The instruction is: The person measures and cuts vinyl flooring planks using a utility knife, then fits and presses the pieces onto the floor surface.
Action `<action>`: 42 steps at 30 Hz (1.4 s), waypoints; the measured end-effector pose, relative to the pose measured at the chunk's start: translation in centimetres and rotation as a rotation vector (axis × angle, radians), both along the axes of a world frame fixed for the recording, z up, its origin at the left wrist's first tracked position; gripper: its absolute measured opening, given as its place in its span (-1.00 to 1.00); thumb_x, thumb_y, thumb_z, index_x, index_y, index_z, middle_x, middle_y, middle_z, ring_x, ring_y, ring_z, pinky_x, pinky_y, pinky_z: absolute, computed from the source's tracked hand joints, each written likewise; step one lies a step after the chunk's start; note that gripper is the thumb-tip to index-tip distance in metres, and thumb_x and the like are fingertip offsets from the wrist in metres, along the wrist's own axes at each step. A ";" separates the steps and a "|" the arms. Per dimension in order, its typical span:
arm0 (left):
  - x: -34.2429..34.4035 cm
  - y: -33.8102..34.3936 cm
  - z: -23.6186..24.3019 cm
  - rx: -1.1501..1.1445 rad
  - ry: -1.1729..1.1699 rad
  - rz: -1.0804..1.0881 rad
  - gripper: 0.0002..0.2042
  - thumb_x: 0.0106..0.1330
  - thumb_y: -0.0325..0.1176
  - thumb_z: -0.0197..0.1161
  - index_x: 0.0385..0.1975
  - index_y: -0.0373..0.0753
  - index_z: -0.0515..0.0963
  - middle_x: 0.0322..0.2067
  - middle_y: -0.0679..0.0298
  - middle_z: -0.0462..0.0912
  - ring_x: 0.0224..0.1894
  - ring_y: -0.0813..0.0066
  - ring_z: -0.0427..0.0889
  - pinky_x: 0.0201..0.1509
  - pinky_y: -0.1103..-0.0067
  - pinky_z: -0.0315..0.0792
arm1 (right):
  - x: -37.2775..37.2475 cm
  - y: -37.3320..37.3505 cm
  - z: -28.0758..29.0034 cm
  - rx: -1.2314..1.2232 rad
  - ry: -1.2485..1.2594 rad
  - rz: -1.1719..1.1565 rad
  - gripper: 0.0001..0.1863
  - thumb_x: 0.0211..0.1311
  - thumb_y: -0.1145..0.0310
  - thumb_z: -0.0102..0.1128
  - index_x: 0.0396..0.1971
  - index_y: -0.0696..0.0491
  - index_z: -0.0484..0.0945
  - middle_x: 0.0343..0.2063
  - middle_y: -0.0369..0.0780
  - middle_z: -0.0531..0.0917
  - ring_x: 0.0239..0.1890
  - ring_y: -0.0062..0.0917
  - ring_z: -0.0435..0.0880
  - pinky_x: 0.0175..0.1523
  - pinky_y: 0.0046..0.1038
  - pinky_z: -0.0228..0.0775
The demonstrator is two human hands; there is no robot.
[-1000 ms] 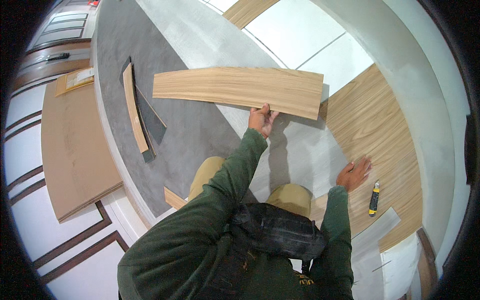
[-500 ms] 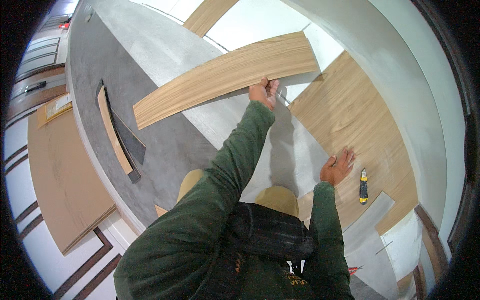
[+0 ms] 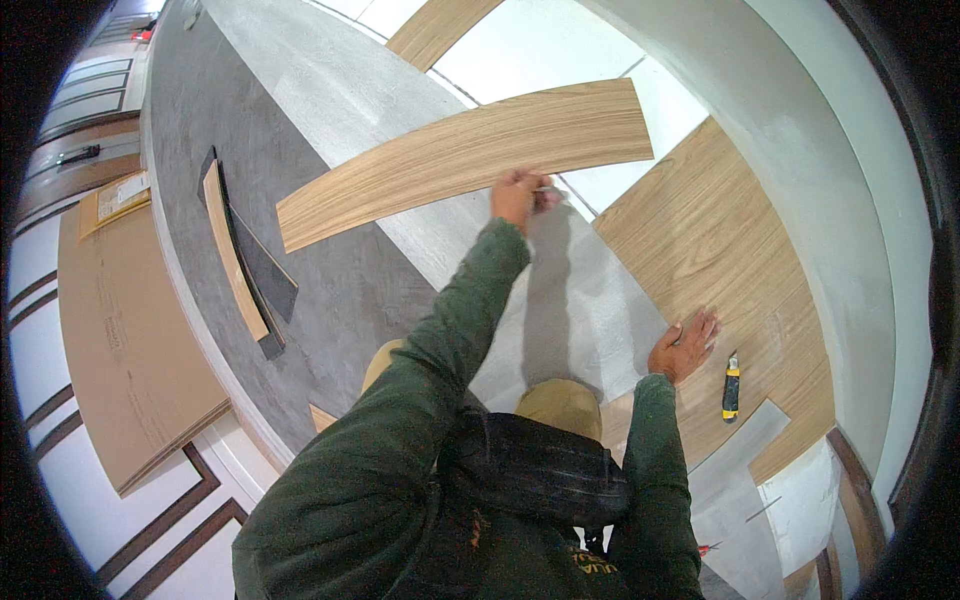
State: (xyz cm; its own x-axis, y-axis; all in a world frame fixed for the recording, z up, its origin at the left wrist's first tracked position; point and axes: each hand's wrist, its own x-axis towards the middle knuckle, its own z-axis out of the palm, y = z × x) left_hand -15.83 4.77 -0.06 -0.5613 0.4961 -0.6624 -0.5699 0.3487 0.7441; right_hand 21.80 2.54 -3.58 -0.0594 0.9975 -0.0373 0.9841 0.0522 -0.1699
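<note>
I hold a long light wood-look plank (image 3: 420, 170) by its near edge with my left hand (image 3: 524, 195); it is raised over the pale sheet (image 3: 600, 290) and white tiles (image 3: 530, 45). My right hand (image 3: 684, 344) rests flat, fingers spread, on laid wood-look planks (image 3: 730, 230). A yellow and black utility knife (image 3: 731, 385) lies just right of that hand. Part of a grey underlay piece (image 3: 735, 450) lies near my right forearm.
At left, dark grey floor (image 3: 300, 330) carries narrow plank offcuts (image 3: 235, 260). Flat cardboard sheets (image 3: 135, 340) lean along the left side beside white panels with brown trim. A pale curved-looking wall edge (image 3: 850, 250) borders the right side.
The plank in my left hand has tilted and moved farther forward, its right end now higher in view. My right hand stays on the planks. The camera view has shifted slightly.
</note>
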 end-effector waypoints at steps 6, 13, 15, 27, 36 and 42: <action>-15.7 -9.6 -1.2 -0.558 1.366 -0.481 -0.20 -0.01 -0.10 0.51 0.25 -0.24 0.31 0.19 -0.03 0.38 0.21 0.06 0.38 0.21 0.13 0.38 | -1.0 -0.4 -0.6 0.043 0.037 0.030 -0.42 0.31 0.24 -0.04 0.33 0.04 0.26 0.40 -0.10 0.20 0.46 -0.08 0.06 0.42 0.08 -0.07; -23.0 -10.2 2.4 -1.079 1.074 -1.109 0.52 -0.62 -0.04 0.76 0.47 0.02 -0.23 0.48 0.05 -0.20 0.52 0.00 -0.27 0.45 -0.17 -0.12 | -0.2 -0.2 -0.4 0.062 0.051 0.040 -0.41 0.31 0.26 -0.03 0.34 0.04 0.25 0.41 -0.09 0.19 0.46 -0.07 0.06 0.42 0.05 -0.07; -24.8 -10.9 2.6 -1.107 1.104 -1.217 0.54 -0.66 -0.03 0.76 0.47 0.02 -0.25 0.48 0.04 -0.21 0.52 0.00 -0.26 0.44 -0.21 -0.13 | -0.5 -0.2 -0.4 0.045 0.065 0.037 -0.41 0.30 0.26 -0.04 0.34 0.03 0.25 0.41 -0.09 0.19 0.46 -0.05 0.06 0.42 0.06 -0.08; -21.1 -12.4 3.3 -1.030 1.237 -1.341 0.46 -0.63 0.14 0.69 0.46 0.07 -0.11 0.37 -0.04 0.03 0.42 -0.13 0.03 0.33 -0.22 0.02 | -0.5 0.2 0.5 0.010 0.068 0.014 -0.43 0.29 0.20 -0.08 0.29 0.09 0.31 0.39 -0.08 0.24 0.44 0.00 0.08 0.40 0.15 -0.09; -12.0 -14.6 3.6 -0.956 1.249 -1.242 0.36 -0.53 0.27 0.60 0.46 0.04 -0.01 0.35 -0.14 0.05 0.37 -0.18 0.09 0.28 -0.24 0.03 | -0.1 -0.3 -0.6 0.052 0.086 0.034 -0.42 0.29 0.19 -0.04 0.29 0.07 0.30 0.38 -0.07 0.23 0.44 -0.06 0.09 0.40 0.11 -0.08; -7.0 -15.4 3.3 -0.944 1.278 -1.168 0.33 -0.48 0.35 0.53 0.46 0.05 0.02 0.34 -0.16 0.06 0.34 -0.16 0.14 0.24 -0.15 0.10 | -0.2 -0.1 0.0 0.004 0.052 0.010 -0.40 0.26 0.20 0.01 0.30 0.05 0.30 0.40 -0.11 0.20 0.46 -0.10 0.06 0.42 0.06 -0.09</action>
State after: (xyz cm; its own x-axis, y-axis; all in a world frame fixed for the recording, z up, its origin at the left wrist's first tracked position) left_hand -22.86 -10.61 3.22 -0.5597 0.7059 -0.4342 0.8179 0.5549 -0.1521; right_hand 21.60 2.43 -3.59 -0.0713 0.9970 -0.0299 0.9733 0.0630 -0.2207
